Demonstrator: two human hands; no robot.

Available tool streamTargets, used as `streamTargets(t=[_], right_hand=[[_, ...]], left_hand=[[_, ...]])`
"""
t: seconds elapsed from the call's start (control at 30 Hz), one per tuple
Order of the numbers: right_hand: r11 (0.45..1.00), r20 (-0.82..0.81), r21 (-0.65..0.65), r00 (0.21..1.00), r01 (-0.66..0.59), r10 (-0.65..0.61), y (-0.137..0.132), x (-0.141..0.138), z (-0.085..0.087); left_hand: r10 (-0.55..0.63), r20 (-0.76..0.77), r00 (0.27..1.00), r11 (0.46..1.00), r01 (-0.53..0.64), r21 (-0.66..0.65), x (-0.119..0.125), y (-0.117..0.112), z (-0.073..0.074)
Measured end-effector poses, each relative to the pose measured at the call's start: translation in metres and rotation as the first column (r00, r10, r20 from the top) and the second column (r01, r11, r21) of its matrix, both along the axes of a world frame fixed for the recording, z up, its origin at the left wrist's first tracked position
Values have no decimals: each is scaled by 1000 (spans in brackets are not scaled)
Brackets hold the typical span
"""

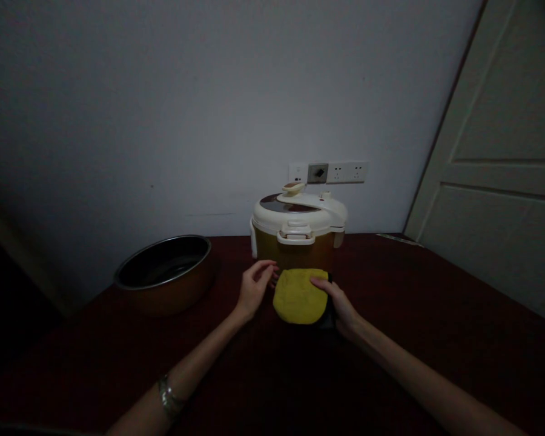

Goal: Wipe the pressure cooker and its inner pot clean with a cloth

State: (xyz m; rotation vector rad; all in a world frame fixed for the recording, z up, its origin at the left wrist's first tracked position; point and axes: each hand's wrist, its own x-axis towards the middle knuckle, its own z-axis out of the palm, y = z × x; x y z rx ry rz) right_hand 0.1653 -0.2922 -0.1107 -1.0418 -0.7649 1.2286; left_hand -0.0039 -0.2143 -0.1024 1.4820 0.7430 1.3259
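Note:
My right hand point(341, 301) grips a yellow cloth point(300, 298) by its right edge, thumb on the front face. Something dark shows behind that edge, too dim to make out. Just left of the cloth is my left hand point(256, 287), its fingers loosely bent and apart, with nothing visible in them. Whether its fingertips touch the cloth's edge I cannot tell. Directly behind the cloth stands an electric pressure cooker point(295, 251) with a cream lid point(300, 217), which sits on it. The cloth overlaps the lower front of the cooker in view.
A round inner pot point(172, 297), dark inside with an orange-brown outside, stands on the left of the dark red table point(413, 303). Behind the cooker, the wall carries a row of sockets point(345, 172). A pale door point(495, 169) rises at the right.

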Motion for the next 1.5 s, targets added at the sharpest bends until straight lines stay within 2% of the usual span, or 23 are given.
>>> streamTargets(t=[0.07,0.13,0.23,0.3,0.37,0.47,0.53,0.63,0.67,0.73,0.83,0.93,1.1,1.23,1.33,1.4,1.5], right_hand=[[999,-27,-19,999,-43,43,2,-2,-2],[996,-27,-45,997,-76,75,4,-3,-5],[990,6,-27,990,-139,139,6,0,-11],[979,41,8,978,-203,202,5,9,-14],[971,95,15,967,-239,237,2,23,-19],[979,139,-16,969,-205,205,-4,50,-31],[989,137,-23,980,-144,146,-7,65,-42],[997,112,-1,991,-72,72,-8,77,-56],[998,111,4,992,-63,62,-8,78,-58],[998,129,-1,989,-69,68,-9,77,-61],[997,165,-13,983,-81,82,-11,73,-58],[997,164,-12,984,-74,75,-12,71,-53],[994,173,-8,979,-110,109,-12,70,-53],[991,219,6,968,-131,126,-9,72,-58],[989,246,20,959,-149,139,-8,73,-61],[986,261,30,954,-161,148,-8,73,-63],[986,283,34,948,-164,148,-8,74,-63]], left_hand=[[-218,-4,976,967,215,-137,2,-16,-4],[-369,-6,930,902,356,-242,0,-24,-7],[-488,-11,873,817,453,-356,-9,-22,-8],[-496,22,868,779,456,-430,-22,-12,-5],[-396,106,912,753,389,-531,-38,2,-1],[-33,211,977,746,164,-646,-58,30,3],[185,186,965,767,-24,-641,-63,50,2],[380,140,915,782,-236,-577,-57,82,-5],[408,149,901,782,-261,-566,-52,92,-7],[404,198,893,790,-231,-568,-41,111,-9],[295,280,913,794,-71,-604,-22,132,-11],[219,362,906,764,71,-641,-6,139,-15],[258,437,862,744,111,-659,6,125,-28],[338,484,807,747,83,-659,15,97,-34],[428,482,764,736,15,-677,27,72,-34],[446,447,775,740,-38,-672,36,55,-34],[397,391,830,776,-76,-627,46,31,-33]])
